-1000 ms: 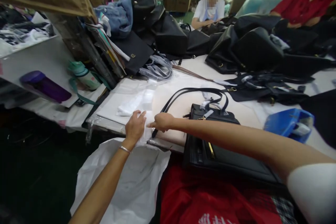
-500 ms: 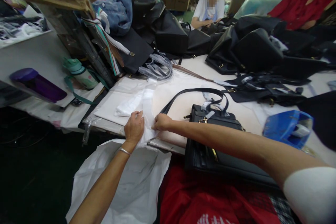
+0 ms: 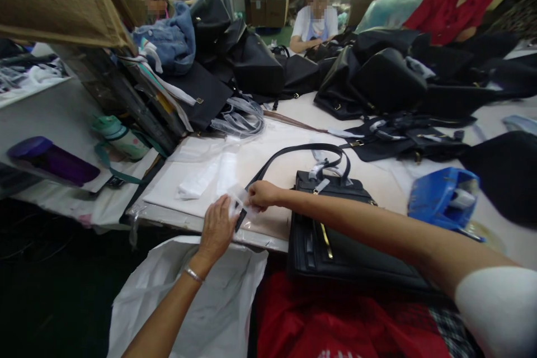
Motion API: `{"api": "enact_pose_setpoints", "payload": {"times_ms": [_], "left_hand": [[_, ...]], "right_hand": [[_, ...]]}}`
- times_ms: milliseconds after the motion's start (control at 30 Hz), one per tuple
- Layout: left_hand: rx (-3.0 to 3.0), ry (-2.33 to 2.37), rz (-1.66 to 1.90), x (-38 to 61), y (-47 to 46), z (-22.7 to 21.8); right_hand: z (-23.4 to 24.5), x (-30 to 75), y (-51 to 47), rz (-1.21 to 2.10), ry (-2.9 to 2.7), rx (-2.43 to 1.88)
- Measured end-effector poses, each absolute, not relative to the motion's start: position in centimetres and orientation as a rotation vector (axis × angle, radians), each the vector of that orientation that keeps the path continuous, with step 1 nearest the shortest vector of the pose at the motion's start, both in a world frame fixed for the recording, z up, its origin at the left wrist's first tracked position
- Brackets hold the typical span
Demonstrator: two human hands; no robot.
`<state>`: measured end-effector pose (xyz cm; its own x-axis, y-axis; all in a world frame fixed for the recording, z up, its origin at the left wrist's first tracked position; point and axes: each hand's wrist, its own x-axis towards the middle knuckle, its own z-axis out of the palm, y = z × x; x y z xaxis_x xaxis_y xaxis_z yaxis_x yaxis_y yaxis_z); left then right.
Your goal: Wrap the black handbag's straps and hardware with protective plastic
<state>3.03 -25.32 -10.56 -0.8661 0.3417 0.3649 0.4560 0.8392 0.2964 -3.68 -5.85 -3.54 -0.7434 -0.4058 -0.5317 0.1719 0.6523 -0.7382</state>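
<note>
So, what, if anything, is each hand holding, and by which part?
Right hand: white sheet, by its right edge. Left hand: at its left edge, grip unclear.

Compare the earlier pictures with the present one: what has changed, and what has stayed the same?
The right hand, earlier with a finger extended, now pinches a thin translucent sheet that has come rightward across the end of the black strap. The left hand has straightened its fingers beside it. The black bag and blue container stayed put; the camera view shifted.
</note>
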Motion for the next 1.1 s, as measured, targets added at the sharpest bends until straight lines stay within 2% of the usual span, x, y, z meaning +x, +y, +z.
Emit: {"api": "enact_pose_setpoints", "payload": {"times_ms": [67, 167, 267, 367, 467, 633, 733, 833, 1000, 1100], "left_hand": [[-0.579, -2.746, -0.549, 2.7, -25.7, -10.5], [-0.556, -2.668, -0.683, 2.1, -24.5, -7.1], [-0.753, -2.554, -0.823, 1.2, -21.0, -2.0], [-1.163, -2.682, -1.048, -0.2, -17.0, 1.0], [-1.274, -2.989, -1.296, -1.9, -13.7, 1.2], [-1.171, -3.094, -1.268, -3.1, -10.7, 0.9], [-1.101, -3.071, -1.391, -3.0, -9.7, 1.5], [-1.001, -3.054, -1.558, -3.1, -9.4, 2.0], [-0.835, -3.036, -1.817, -3.5, -10.4, 2.2], [-0.662, -3.065, -1.793, -3.9, -12.0, 1.6]], "right_hand": [[-2.7, -3.6, -4.4, -1.117, 2.207, -0.181], [-0.9, -2.4, -1.9, -1.088, 2.374, -0.282], [1.0, -0.4, 0.4, -0.819, 2.683, -0.587], [2.2, 1.4, 2.4, -0.578, 2.825, -0.797], [2.5, 2.8, 5.0, -0.624, 2.943, -0.690], [1.9, 3.3, 9.7, -1.233, 2.841, -0.180], [1.7, 2.4, 11.0, -1.429, 2.707, -0.039], [1.9, 1.1, 10.8, -1.352, 2.790, -0.107], [2.1, -1.2, 9.0, -0.947, 2.898, -0.512], [1.4, -2.5, 7.7, -1.004, 2.825, -0.566]]}}
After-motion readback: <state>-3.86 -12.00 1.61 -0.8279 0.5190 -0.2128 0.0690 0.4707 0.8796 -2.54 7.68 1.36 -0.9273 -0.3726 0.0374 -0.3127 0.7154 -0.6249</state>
